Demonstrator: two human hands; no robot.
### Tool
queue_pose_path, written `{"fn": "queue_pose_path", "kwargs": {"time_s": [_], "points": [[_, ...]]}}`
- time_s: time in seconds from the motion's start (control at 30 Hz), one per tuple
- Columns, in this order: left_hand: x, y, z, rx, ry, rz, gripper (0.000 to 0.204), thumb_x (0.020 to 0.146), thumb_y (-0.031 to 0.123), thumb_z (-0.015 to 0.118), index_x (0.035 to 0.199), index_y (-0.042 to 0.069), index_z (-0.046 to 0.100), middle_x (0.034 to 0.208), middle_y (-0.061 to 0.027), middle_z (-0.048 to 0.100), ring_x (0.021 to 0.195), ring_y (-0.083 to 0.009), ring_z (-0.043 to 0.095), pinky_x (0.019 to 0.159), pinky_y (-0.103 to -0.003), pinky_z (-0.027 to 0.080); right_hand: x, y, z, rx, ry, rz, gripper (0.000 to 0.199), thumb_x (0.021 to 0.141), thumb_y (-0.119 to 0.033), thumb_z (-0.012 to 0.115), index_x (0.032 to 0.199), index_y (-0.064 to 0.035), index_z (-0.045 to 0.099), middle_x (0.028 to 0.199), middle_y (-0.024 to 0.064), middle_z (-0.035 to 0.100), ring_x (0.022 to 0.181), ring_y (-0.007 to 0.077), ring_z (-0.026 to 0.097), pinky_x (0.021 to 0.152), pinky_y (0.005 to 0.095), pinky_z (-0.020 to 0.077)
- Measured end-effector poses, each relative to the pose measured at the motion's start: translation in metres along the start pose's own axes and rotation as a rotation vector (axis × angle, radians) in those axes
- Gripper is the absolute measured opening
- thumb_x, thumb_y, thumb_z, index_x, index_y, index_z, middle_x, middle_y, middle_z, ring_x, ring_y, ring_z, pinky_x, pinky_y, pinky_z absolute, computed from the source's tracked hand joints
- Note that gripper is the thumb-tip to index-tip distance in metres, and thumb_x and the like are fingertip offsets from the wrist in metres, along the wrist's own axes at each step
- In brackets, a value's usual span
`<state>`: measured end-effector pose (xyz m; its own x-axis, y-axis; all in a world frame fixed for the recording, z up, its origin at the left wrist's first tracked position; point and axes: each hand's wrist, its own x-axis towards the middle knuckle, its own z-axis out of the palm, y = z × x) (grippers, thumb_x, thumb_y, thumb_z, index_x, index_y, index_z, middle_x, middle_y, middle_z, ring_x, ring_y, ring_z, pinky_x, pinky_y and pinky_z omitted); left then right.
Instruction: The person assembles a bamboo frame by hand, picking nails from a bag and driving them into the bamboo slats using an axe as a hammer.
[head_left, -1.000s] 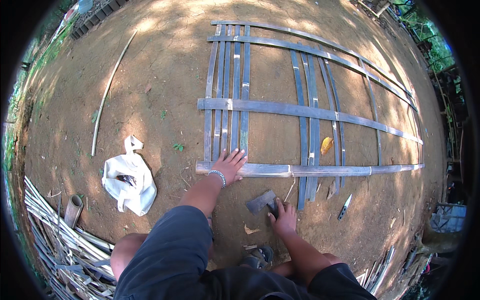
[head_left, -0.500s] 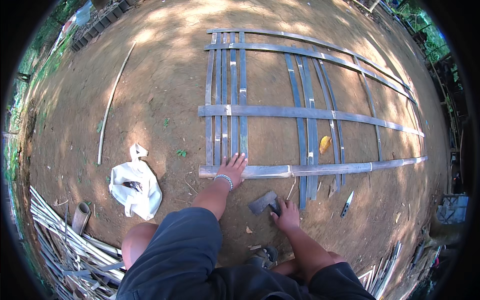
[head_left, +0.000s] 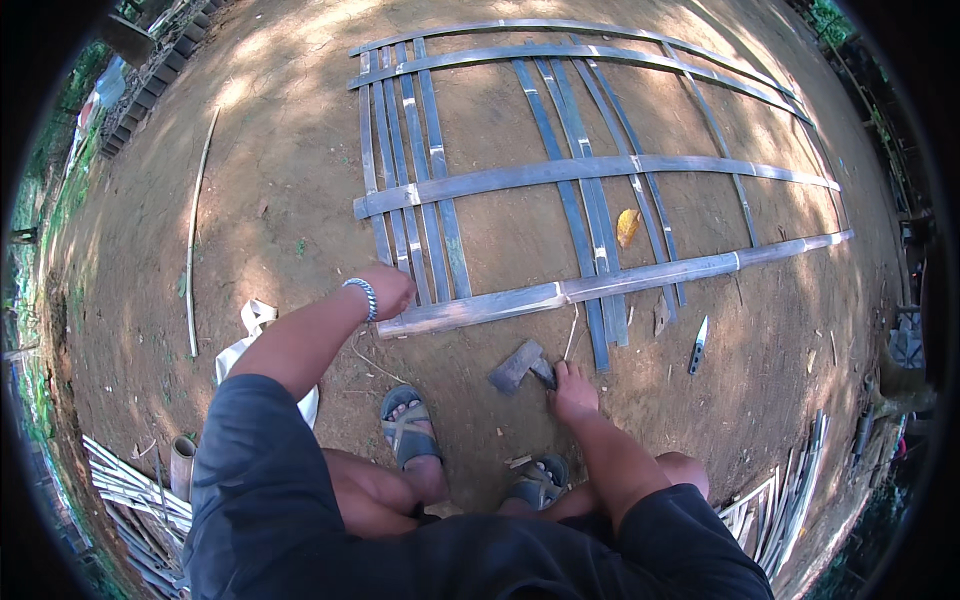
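A lattice of flat grey bamboo strips (head_left: 590, 170) lies on the bare dirt in front of me. My left hand (head_left: 388, 291), with a beaded bracelet on the wrist, grips the left end of the nearest cross strip (head_left: 600, 285). My right hand (head_left: 574, 388) rests on the ground, fingers on the handle of a small hatchet (head_left: 518, 365) that lies flat on the dirt. My sandalled feet (head_left: 408, 425) show below the hands.
A knife (head_left: 697, 345) lies on the dirt right of the hatchet. A yellow leaf (head_left: 627, 227) sits among the strips. A white bag (head_left: 252, 325) is partly hidden by my left arm. Bundles of split bamboo (head_left: 135, 495) lie lower left and lower right (head_left: 790, 500). A long thin stick (head_left: 195, 230) lies at left.
My left hand has slid from the middle of the nearest strip to its left end and closed on it. The view has shifted; my feet now show. The right hand stays by the hatchet.
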<state>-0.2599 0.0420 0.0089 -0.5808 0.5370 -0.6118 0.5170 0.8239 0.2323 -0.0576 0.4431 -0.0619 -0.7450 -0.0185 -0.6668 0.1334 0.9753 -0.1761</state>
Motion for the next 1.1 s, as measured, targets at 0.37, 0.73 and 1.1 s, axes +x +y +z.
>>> {"fn": "queue_pose_path", "kwargs": {"time_s": [0.37,0.73,1.1], "points": [[-0.136,0.022,0.159,-0.769,0.531,-0.503,0.017,0.094,0.024,0.074,0.100,0.009,0.079,0.092,-0.0165,0.077,0.086,-0.0352,0.074,0.079,-0.042,0.057,-0.007,0.002,-0.027,0.065,-0.035,-0.017,0.071,0.090,-0.037,0.078,0.148,-0.0098,0.048,0.141,0.0195,0.056,0.137,0.0384,0.052,0.115,0.0477,0.0451],[-0.051,0.051,0.185,-1.010,0.788,-0.792,0.036,0.096,0.026,0.073,0.119,-0.001,0.070,0.107,-0.0194,0.075,0.097,-0.0312,0.075,0.086,-0.042,0.057,-0.009,0.025,-0.011,0.134,0.064,0.107,0.077,0.090,-0.049,0.076,0.150,-0.0086,0.049,0.144,0.0235,0.054,0.134,0.0416,0.056,0.112,0.0489,0.0471],[-0.048,0.041,0.180,-1.307,0.800,-0.724,0.042,0.096,0.027,0.072,0.128,-0.001,0.069,0.114,-0.0191,0.076,0.102,-0.0271,0.075,0.092,-0.039,0.057,-0.009,0.000,-0.019,0.000,-0.012,0.081,0.072,0.085,-0.030,0.083,0.147,-0.0112,0.050,0.144,0.0201,0.055,0.135,0.0397,0.054,0.113,0.0483,0.0461]]}}
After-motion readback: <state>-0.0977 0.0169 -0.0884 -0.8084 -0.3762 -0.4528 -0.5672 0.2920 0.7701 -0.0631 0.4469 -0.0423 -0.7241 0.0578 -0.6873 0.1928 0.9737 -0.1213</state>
